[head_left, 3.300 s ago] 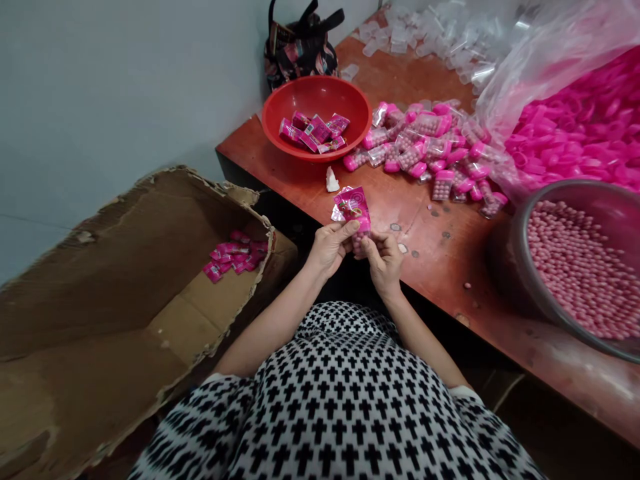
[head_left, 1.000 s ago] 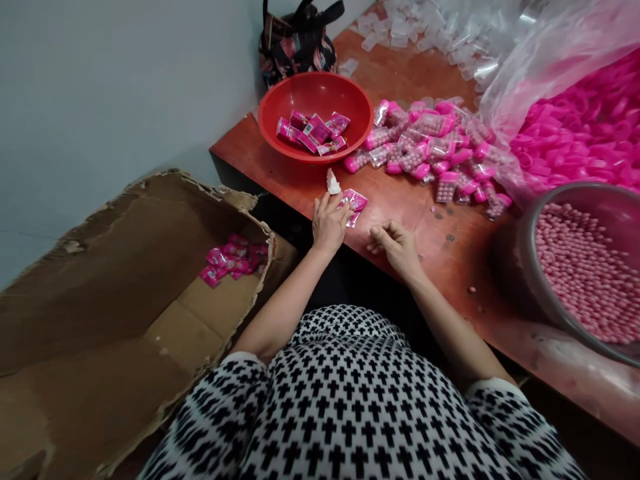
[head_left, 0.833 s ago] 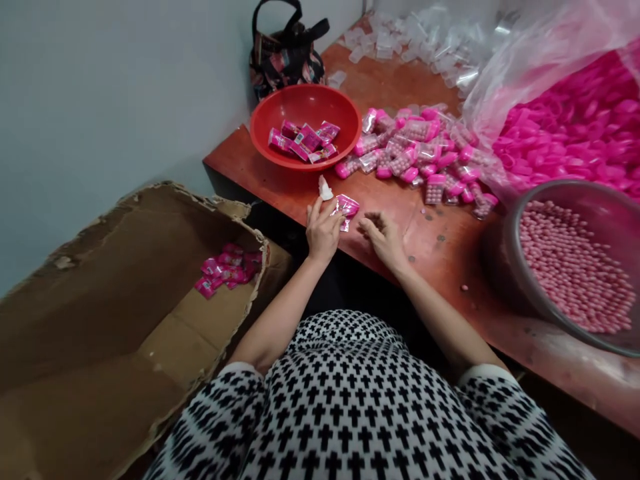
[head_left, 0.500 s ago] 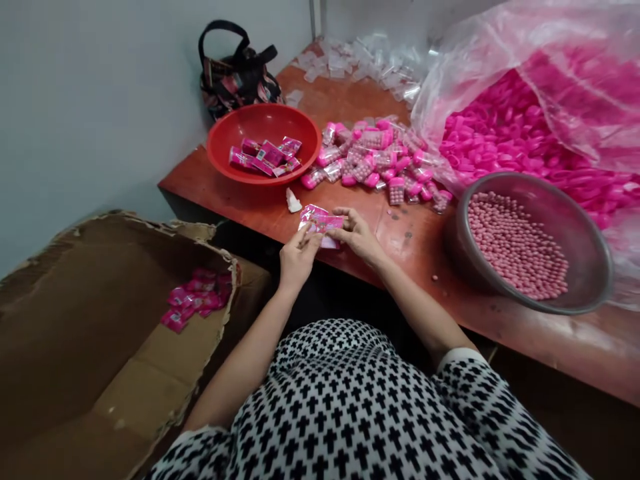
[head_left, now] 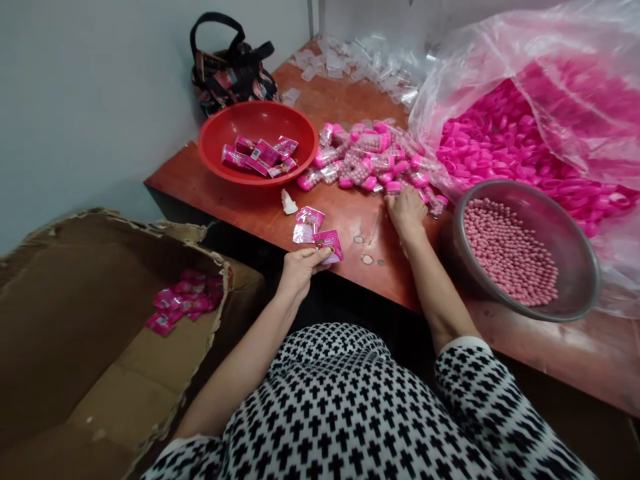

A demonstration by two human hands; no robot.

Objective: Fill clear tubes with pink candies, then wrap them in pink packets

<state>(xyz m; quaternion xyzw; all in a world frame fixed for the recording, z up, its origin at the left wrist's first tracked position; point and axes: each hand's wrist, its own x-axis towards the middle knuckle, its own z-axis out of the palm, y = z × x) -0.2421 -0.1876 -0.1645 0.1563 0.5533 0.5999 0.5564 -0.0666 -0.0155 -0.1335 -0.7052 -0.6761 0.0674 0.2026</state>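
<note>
My left hand (head_left: 303, 270) pinches a printed pink packet (head_left: 330, 244) at the table's front edge, thumb on top. Behind it a second pink and clear packet (head_left: 309, 225) lies on the table, partly overlapped. My right hand (head_left: 409, 213) reaches to the near edge of a heap of small clear bottles (head_left: 363, 160) filled with pink balls and fitted with bright pink caps. Its fingers are closed around one small bottle (head_left: 394, 187), mostly hidden by the hand; only the pink cap shows.
A red bowl (head_left: 207, 143) holds several pink packets. A grey bowl (head_left: 583, 267) of pink balls stands right, before a plastic bag (head_left: 480, 60) of pink caps. Clear pieces (head_left: 345, 60), a handbag (head_left: 233, 80) and a white scrap (head_left: 288, 203) lie around. A cardboard box (head_left: 130, 380) with packets stands left.
My right hand has left the packet and moved right and away to the bottle heap, closing on a bottle. My left hand keeps the packet, now slightly nearer me.
</note>
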